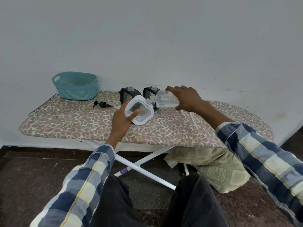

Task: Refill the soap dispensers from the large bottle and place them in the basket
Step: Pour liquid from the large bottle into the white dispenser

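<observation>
Right grip (185,98) holds large bottle (165,101) lying sideways, mouth left into tilted white dispenser (139,110), left grip (123,120) clasping it

I see soft, even, rather cool light with no glare. Shadows are faint under the ironing board (68,117) and basket (77,94). Focus is sharp centrally; the wide lens bends the edges (the sleeves (270,163) stretch noticeably).

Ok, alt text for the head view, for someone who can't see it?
The right hand tips a clear bottle into a tilted white dispenser held by the left hand, on a leopard-print ironing board; two black dispensers and a teal basket stand behind.
</observation>
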Demonstrator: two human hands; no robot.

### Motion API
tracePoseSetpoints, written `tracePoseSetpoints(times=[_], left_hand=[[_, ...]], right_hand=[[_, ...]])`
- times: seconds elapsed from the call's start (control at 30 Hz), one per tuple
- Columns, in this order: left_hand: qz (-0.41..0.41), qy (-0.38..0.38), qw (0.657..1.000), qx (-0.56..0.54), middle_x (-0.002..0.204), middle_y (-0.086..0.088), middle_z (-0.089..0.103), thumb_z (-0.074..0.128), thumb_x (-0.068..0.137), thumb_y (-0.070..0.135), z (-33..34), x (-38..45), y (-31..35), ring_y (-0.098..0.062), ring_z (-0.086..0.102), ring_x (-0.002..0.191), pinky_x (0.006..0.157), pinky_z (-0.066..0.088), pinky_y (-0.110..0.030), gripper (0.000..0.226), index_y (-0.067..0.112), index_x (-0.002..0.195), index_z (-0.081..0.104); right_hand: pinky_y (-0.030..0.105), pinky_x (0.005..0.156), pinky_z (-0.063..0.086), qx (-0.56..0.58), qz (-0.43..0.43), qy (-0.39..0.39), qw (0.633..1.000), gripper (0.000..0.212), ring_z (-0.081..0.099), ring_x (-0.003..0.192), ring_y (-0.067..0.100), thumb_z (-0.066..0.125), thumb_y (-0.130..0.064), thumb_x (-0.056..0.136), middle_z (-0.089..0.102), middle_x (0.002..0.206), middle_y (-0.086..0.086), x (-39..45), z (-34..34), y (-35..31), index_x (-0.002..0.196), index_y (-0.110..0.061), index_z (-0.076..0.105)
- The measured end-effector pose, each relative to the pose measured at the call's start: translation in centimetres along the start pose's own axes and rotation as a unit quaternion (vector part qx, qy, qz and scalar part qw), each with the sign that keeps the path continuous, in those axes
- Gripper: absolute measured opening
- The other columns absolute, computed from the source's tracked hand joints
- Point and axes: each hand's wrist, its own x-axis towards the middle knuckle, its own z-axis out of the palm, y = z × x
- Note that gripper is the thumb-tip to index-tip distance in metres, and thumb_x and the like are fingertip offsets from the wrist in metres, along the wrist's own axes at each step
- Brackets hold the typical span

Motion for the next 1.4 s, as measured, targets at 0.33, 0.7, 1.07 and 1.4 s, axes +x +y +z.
tracePoseSetpoints(times=[0.33, 0.7, 1.07, 1.4], left_hand=[[0.001, -0.003, 1.0, -0.012, 0.117, 0.039, 0.069, 0.073, 0.096, 0.058, -0.04, -0.05, -0.02, 0.008, 0.068, 0.101, 0.077, 0.046, -0.005, 0.053, 0.04, 0.144, 0.063], [-0.002, -0.005, 1.0, -0.018, 0.117, 0.04, 0.069, 0.075, 0.097, 0.053, -0.07, -0.05, 0.08, 0.01, 0.068, 0.102, 0.077, 0.045, -0.005, 0.051, 0.039, 0.145, 0.063], [-0.01, -0.015, 1.0, -0.005, 0.124, 0.017, 0.075, 0.072, 0.096, 0.06, -0.19, -0.02, 0.26, 0.0, 0.071, 0.102, 0.083, 0.057, -0.026, 0.057, 0.037, 0.147, 0.061], [-0.018, -0.016, 1.0, -0.005, 0.126, 0.016, 0.074, 0.074, 0.096, 0.057, -0.14, 0.03, -0.1, 0.0, 0.071, 0.105, 0.088, 0.061, -0.034, 0.057, 0.037, 0.148, 0.06]], right_hand=[[0.038, 0.079, 0.04, -0.002, 0.001, -0.001, 1.0, 0.088, 0.048, 0.091, 0.023, 0.091, -0.022, 0.077, 0.067, 0.113, 0.001, 0.08, 0.0, 0.05, 0.148, -0.033, 0.041], [0.04, 0.081, 0.043, -0.003, -0.002, 0.004, 1.0, 0.089, 0.059, 0.099, 0.028, 0.091, -0.022, 0.076, 0.067, 0.113, 0.001, 0.04, 0.04, -0.01, 0.148, -0.033, 0.041], [0.038, 0.079, 0.04, -0.011, 0.0, -0.002, 1.0, 0.088, 0.047, 0.09, 0.023, 0.09, -0.021, 0.076, 0.064, 0.107, -0.001, 0.24, 0.05, 0.14, 0.148, -0.033, 0.041], [0.038, 0.076, 0.038, -0.013, 0.0, -0.001, 1.0, 0.089, 0.048, 0.089, 0.023, 0.091, -0.022, 0.076, 0.064, 0.106, -0.002, 0.33, 0.14, 0.14, 0.147, -0.034, 0.04]])
